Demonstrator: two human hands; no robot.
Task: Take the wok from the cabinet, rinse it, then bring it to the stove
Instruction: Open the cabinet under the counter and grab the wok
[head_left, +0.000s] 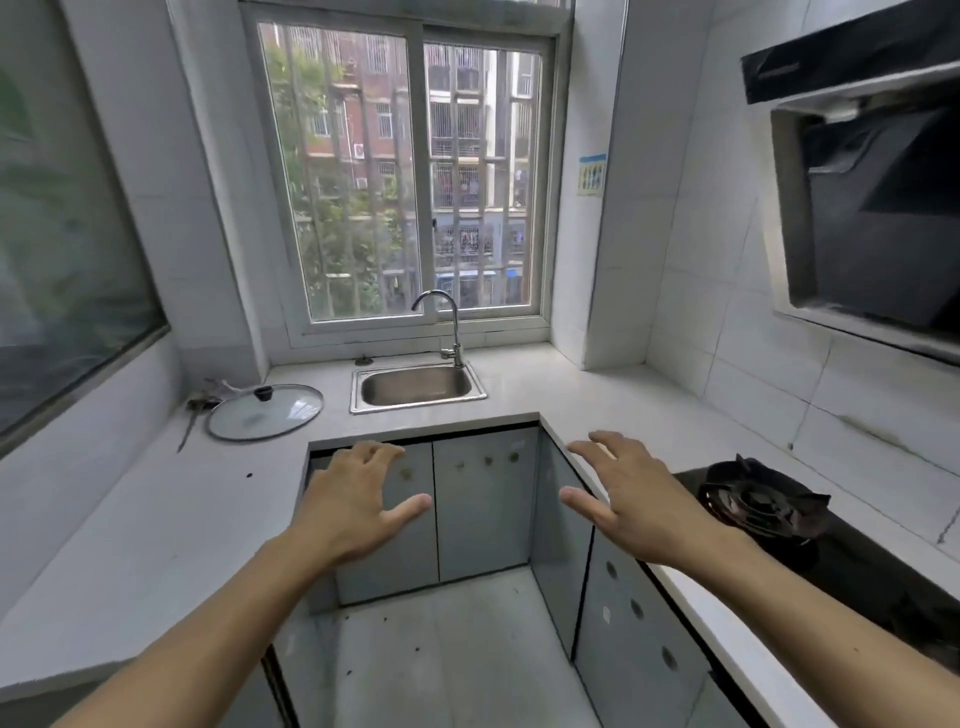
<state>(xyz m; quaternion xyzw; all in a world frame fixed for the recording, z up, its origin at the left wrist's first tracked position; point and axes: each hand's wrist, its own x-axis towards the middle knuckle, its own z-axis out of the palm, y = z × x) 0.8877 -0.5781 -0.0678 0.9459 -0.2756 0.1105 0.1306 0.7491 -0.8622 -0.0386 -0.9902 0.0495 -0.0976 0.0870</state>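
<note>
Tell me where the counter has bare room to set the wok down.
Bare: the right counter between sink and stove burner, and the left counter in front of the glass lid. The back-left corner beside the lid is cluttered.

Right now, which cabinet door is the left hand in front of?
The left hand is over the left door of the pair under the sink. The right door of that pair is uncovered, and the right hand hangs over the counter edge.

White U-shaped countertop (156, 519), glass lid (265, 413) lying flat beside inset sink (418, 387), black stove (763, 506), possibly twigs (200, 402) behind lid
</note>
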